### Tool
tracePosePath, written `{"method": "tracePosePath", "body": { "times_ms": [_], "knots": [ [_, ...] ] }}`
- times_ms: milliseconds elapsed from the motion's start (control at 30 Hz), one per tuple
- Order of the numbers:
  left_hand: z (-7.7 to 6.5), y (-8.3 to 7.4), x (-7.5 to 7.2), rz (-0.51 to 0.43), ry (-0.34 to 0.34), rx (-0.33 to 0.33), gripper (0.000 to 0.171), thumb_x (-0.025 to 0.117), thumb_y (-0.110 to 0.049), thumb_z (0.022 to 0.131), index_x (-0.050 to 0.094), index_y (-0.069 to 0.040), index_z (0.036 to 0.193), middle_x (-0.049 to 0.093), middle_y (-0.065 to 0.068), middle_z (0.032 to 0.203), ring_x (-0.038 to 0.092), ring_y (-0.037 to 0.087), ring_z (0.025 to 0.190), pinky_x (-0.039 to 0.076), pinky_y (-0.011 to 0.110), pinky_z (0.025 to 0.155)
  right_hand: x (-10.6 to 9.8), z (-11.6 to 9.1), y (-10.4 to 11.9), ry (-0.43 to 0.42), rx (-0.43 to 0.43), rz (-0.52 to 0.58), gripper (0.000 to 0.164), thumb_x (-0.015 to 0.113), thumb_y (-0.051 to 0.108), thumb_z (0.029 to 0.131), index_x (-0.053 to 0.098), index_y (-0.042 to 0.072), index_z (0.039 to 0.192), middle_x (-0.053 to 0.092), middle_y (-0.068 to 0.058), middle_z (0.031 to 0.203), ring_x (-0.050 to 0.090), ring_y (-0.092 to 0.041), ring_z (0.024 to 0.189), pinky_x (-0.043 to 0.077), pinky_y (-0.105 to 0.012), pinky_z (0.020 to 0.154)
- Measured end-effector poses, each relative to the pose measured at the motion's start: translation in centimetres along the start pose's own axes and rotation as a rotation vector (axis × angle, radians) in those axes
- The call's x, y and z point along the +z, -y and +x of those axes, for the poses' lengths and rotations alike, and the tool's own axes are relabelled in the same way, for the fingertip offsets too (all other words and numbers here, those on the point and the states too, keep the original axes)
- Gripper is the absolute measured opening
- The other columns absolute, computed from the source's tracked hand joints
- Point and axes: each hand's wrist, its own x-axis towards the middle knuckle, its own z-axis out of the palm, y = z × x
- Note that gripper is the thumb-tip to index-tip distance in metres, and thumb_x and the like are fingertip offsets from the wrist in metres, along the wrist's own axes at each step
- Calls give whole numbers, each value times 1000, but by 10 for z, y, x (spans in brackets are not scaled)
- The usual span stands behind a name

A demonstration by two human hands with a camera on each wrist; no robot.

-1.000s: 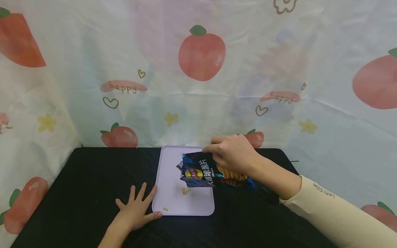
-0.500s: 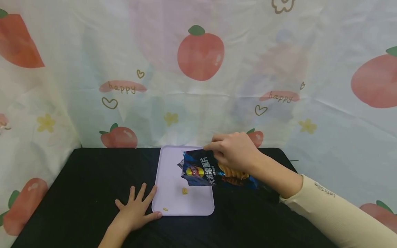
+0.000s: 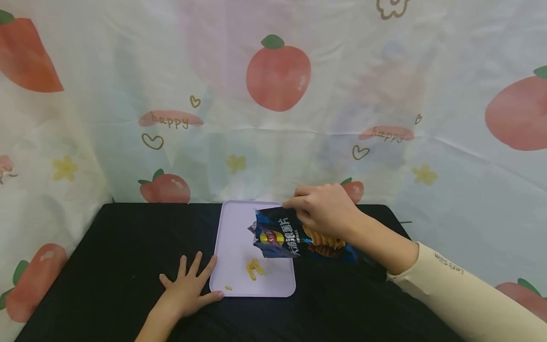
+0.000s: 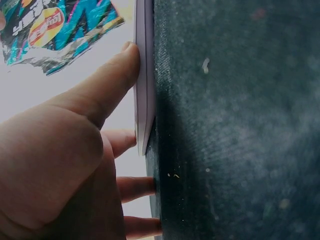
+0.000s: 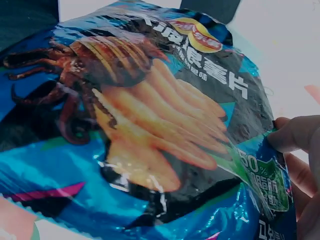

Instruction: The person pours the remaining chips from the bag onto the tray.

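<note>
A blue and black potato chip bag [image 3: 279,232] lies on its side in the air over a pale lilac tray [image 3: 232,237], its torn mouth facing left. My right hand [image 3: 325,209] pinches the bag along its far edge; in the right wrist view the thumb and fingers [image 5: 300,145] grip that side. Several yellow chip pieces [image 3: 255,268] lie on the tray below the mouth, and a small crumb [image 3: 228,288] sits near the front left corner. My left hand [image 3: 185,289] is spread flat, with thumb and forefinger touching the tray's left corner.
The tray stands on a black-covered table [image 3: 141,247]. Behind it hangs a pale curtain [image 3: 213,156] printed with fruit, hearts and flowers. In the left wrist view, small specks dot the black cloth [image 4: 235,125].
More yellow chip pieces have come onto the tray under the bag's mouth. The right hand and bag have shifted slightly to the right. The left hand stays in place.
</note>
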Motion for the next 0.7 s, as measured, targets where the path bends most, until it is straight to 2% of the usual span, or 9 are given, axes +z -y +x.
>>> {"method": "tracePosePath", "body": {
  "times_ms": [333,567,700],
  "knots": [
    [0,1,-4,4,-3,-2,99,62,-76,78,32,-24,157,21,24,162,7,63,143,3,92,88,-1,2,0,-35,-24,-6,28,69,7,86,80,25,105,65,7,82,42,-6,47,30,-21,42],
    [0,0,-1,-5,6,0,99,62,-76,78,31,-25,157,21,24,163,7,63,144,3,92,88,-1,-1,0,-22,-31,-9,28,68,7,87,80,25,104,65,7,82,42,-6,47,28,-21,41],
    [-1,-1,-1,-5,2,-1,99,62,-76,78,32,-25,157,21,24,162,8,63,143,4,92,88,-3,0,0,-51,-47,-1,28,69,6,86,80,24,104,65,7,82,41,-6,46,28,-20,41]
  ]
}}
